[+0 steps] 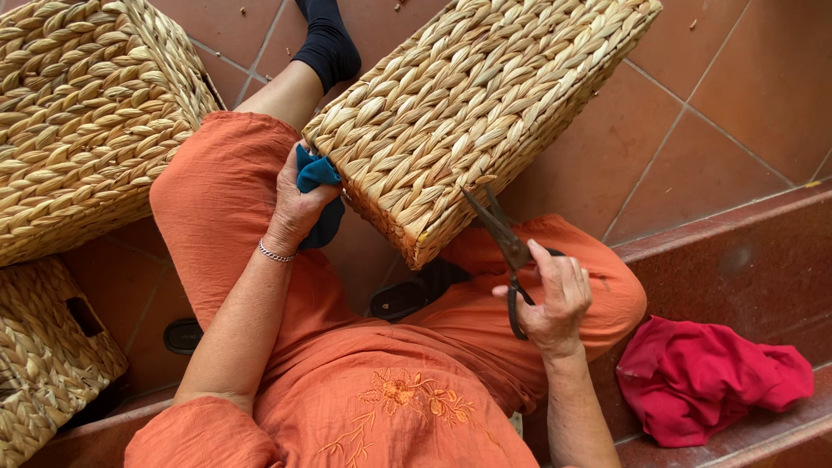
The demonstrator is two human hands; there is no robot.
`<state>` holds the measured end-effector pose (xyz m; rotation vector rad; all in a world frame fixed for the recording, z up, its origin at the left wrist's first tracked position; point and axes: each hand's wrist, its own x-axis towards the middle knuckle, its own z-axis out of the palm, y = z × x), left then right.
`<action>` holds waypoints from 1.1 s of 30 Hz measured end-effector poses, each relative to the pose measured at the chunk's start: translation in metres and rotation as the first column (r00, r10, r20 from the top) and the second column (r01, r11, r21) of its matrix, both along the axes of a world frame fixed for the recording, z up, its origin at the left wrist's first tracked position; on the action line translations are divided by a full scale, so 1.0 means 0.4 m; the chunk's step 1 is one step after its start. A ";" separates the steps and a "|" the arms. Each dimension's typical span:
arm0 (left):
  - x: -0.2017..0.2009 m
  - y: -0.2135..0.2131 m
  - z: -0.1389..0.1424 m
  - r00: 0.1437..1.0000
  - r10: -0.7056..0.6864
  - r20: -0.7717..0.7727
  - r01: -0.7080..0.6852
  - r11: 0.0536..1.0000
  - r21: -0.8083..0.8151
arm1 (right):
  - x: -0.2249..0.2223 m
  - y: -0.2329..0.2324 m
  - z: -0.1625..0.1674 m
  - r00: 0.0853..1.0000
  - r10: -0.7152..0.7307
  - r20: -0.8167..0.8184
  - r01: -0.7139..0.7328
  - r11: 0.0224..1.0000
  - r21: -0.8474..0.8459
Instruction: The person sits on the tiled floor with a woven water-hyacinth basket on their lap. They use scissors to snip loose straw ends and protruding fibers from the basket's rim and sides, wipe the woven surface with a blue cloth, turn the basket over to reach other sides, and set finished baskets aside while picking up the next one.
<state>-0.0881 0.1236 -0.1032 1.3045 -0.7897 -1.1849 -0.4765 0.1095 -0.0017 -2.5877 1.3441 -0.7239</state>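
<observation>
I log: straw-yellow braided-weave basket (pixel 472 104); dark grey scissors (pixel 507 251); teal-blue cloth (pixel 316 178); orange trousers (pixel 225 199), floral-embroidered; crimson cloth (pixel 706 381); terracotta floor tiles (pixel 745 78); black sock (pixel 328 42).

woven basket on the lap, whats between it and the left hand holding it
In the head view, a blue cloth is pressed between the left hand and the edge of the woven basket. The right hand holds scissors open at the basket's lower edge.

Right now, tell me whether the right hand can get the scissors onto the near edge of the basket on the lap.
Probably yes. The right hand holds the scissors with open blades already at the woven basket edge, nothing between them. The left hand steadies the far corner with a blue cloth.
</observation>
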 end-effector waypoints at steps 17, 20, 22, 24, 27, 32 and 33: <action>-0.004 0.007 -0.004 1.000 0.008 -0.018 -0.008 1.000 0.012 | 0.040 -0.031 -0.016 0.999 0.014 0.031 -0.017 0.998 0.067; -0.003 0.007 0.000 1.000 0.010 -0.007 -0.010 1.000 0.024 | 0.038 -0.030 -0.017 0.986 -0.012 0.167 -0.019 0.983 0.182; -0.003 0.006 0.001 1.000 0.020 -0.022 -0.019 0.999 0.025 | 0.034 -0.029 -0.011 0.979 -0.037 0.199 -0.006 0.977 0.212; -0.005 0.006 0.002 0.999 0.028 -0.023 -0.027 0.999 0.018 | 0.028 -0.027 0.000 0.983 -0.064 0.174 0.027 0.978 0.206; -0.014 0.007 0.004 0.999 0.050 -0.015 -0.050 0.999 -0.002 | 0.025 -0.021 0.010 0.980 0.002 0.197 -0.032 0.989 0.146; -0.024 -0.001 0.034 0.958 0.150 0.244 -0.149 0.989 -0.020 | 0.036 -0.038 0.007 0.999 0.022 0.048 -0.028 0.992 0.120; -0.018 -0.004 0.047 0.935 0.158 0.317 -0.167 0.986 0.001 | 0.039 -0.045 0.008 0.999 0.042 0.034 -0.046 0.992 0.115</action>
